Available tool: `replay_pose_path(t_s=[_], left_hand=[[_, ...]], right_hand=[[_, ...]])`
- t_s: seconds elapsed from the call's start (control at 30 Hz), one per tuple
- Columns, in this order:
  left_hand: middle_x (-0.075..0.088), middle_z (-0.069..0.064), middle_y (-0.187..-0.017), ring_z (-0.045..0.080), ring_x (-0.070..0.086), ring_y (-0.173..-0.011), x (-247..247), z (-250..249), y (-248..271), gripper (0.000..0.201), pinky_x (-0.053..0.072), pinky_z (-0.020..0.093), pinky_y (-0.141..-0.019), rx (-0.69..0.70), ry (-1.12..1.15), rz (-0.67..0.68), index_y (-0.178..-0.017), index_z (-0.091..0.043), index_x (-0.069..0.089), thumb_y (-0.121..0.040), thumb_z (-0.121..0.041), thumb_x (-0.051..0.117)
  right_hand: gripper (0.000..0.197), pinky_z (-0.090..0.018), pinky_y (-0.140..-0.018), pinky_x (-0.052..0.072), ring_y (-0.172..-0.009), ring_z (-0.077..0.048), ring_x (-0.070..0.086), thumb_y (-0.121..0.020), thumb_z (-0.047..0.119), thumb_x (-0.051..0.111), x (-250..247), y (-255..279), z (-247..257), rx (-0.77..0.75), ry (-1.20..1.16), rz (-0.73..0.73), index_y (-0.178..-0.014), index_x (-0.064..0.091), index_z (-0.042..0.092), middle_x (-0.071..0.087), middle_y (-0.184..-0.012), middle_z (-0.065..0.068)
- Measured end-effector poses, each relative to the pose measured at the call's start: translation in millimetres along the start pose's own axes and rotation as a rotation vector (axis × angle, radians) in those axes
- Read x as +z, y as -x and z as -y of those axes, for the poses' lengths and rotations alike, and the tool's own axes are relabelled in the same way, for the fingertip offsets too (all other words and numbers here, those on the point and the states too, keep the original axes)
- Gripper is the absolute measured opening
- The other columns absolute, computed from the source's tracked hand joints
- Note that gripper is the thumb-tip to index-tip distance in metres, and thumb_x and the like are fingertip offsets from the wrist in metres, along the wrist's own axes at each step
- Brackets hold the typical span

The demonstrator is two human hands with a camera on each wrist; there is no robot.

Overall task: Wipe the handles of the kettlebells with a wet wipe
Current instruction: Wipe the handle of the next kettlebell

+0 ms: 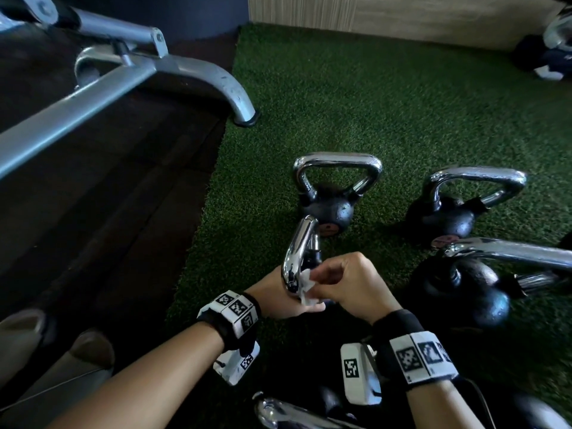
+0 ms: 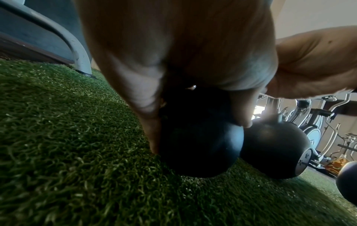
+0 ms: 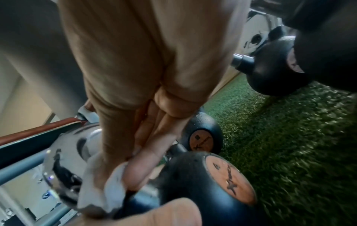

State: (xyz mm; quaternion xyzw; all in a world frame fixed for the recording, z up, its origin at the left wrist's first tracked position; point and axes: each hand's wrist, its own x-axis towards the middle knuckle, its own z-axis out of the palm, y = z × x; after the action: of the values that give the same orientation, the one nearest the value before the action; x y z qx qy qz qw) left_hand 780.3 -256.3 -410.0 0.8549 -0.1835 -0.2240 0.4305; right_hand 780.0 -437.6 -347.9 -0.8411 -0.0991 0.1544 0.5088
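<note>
A black kettlebell [image 2: 201,146] with a chrome handle [image 1: 301,252] stands on the green turf [image 1: 340,97], right in front of me. My left hand [image 1: 278,297] grips its round body from above, fingers [image 2: 148,113] down one side and the thumb on the other. My right hand [image 1: 322,283] pinches a crumpled white wet wipe [image 1: 307,287] against the lower part of the chrome handle [image 3: 63,168]. The wipe [image 3: 108,188] sits between my fingertips and the metal, just above the ball with its orange badge [image 3: 230,178].
More black kettlebells with chrome handles stand close by: one just behind [image 1: 329,209], one to the right [image 1: 448,218], a bigger one at my right [image 1: 470,295], another handle near my knees [image 1: 294,413]. A grey bench frame [image 1: 123,82] stands on dark flooring at the left.
</note>
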Motion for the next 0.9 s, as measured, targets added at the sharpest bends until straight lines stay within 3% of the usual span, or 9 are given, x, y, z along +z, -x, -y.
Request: replay_pose_path(t_s=[0.07, 0.2, 0.33, 0.4, 0.53, 0.67, 0.77, 0.83, 0.9], left_hand=[[0.067, -0.007, -0.122, 0.021, 0.062, -0.122, -2, 0, -1, 0.036, 0.044, 0.037, -0.113, 0.04, 0.029, 0.031, -0.124, -0.017, 0.062, -0.091, -0.021, 0.074], [0.068, -0.008, -0.116, 0.001, 0.061, -0.114, -10, 2, 0, 0.031, 0.044, 0.021, -0.108, 0.036, 0.013, 0.011, -0.115, -0.016, 0.064, -0.089, -0.02, 0.081], [0.066, 0.015, -0.12, 0.025, 0.065, -0.111, -9, 11, 2, 0.043, 0.05, 0.037, -0.102, 0.015, 0.013, 0.031, -0.122, -0.013, 0.063, -0.087, -0.032, 0.081], [0.068, 0.021, -0.112, 0.029, 0.066, -0.107, -7, 11, 3, 0.035, 0.05, 0.028, -0.099, -0.025, 0.018, 0.086, -0.116, -0.01, 0.063, -0.089, -0.026, 0.079], [0.064, -0.017, -0.09, -0.019, 0.059, -0.089, -4, 16, 3, 0.034, 0.038, -0.003, -0.083, 0.008, 0.011, 0.02, -0.094, -0.03, 0.057, -0.084, -0.015, 0.085], [0.061, -0.021, -0.11, -0.021, 0.055, -0.104, -3, 14, 3, 0.058, 0.036, 0.001, -0.094, 0.051, 0.02, -0.017, -0.126, -0.021, 0.056, -0.079, -0.022, 0.089], [0.058, -0.023, -0.099, -0.013, 0.059, -0.103, 1, 17, 0, 0.046, 0.039, 0.012, -0.096, 0.014, -0.062, 0.019, -0.109, -0.017, 0.056, -0.08, -0.04, 0.085], [0.056, -0.014, -0.119, 0.001, 0.059, -0.117, 2, 14, 0, 0.046, 0.04, 0.015, -0.102, 0.036, -0.128, 0.017, -0.114, -0.029, 0.058, -0.08, -0.051, 0.079], [0.052, -0.013, -0.132, -0.002, 0.051, -0.122, -1, 10, 1, 0.049, 0.034, 0.006, -0.104, 0.09, -0.152, -0.004, -0.122, -0.037, 0.062, -0.079, -0.043, 0.083]], right_hand=[[0.026, -0.026, -0.078, 0.061, -0.081, -0.009, 0.077, -0.071, 0.008, 0.09, -3, -7, -2, -0.027, 0.042, 0.015, -0.094, 0.084, 0.018, 0.081, -0.085, 0.005], [0.027, -0.01, -0.077, 0.053, -0.082, 0.005, 0.072, -0.081, 0.008, 0.083, -1, -15, 3, -0.058, 0.152, 0.076, -0.105, 0.082, 0.019, 0.079, -0.09, 0.01], [0.025, -0.01, -0.076, 0.052, -0.08, 0.007, 0.071, -0.082, 0.004, 0.082, 4, -11, 3, -0.089, 0.125, 0.119, -0.093, 0.083, 0.027, 0.076, -0.082, 0.017], [0.029, -0.019, -0.079, 0.056, -0.082, -0.001, 0.074, -0.082, 0.003, 0.081, 3, -10, 0, -0.083, 0.049, 0.153, -0.086, 0.082, 0.032, 0.079, -0.085, 0.011], [0.017, -0.033, -0.082, 0.061, -0.086, -0.01, 0.076, -0.084, 0.009, 0.08, -1, -12, -2, -0.073, 0.077, 0.215, -0.091, 0.083, 0.024, 0.081, -0.091, 0.004], [0.021, -0.032, -0.08, 0.059, -0.081, -0.015, 0.073, -0.088, -0.003, 0.074, -1, -3, -5, -0.039, -0.241, 0.244, -0.089, 0.082, 0.016, 0.081, -0.089, -0.008], [0.016, -0.027, -0.071, 0.06, -0.073, -0.016, 0.072, -0.085, -0.006, 0.074, 10, 5, -13, 0.065, -0.571, 0.171, -0.086, 0.081, 0.009, 0.078, -0.084, -0.013], [0.012, -0.027, -0.063, 0.061, -0.064, -0.017, 0.072, -0.074, 0.0, 0.079, 17, 3, -14, 0.142, -0.781, 0.096, -0.084, 0.079, 0.007, 0.076, -0.079, -0.015], [0.031, -0.029, -0.059, 0.062, -0.06, -0.019, 0.072, -0.06, 0.011, 0.087, 20, -2, -17, 0.175, -0.94, 0.035, -0.087, 0.075, 0.002, 0.075, -0.077, -0.017]])
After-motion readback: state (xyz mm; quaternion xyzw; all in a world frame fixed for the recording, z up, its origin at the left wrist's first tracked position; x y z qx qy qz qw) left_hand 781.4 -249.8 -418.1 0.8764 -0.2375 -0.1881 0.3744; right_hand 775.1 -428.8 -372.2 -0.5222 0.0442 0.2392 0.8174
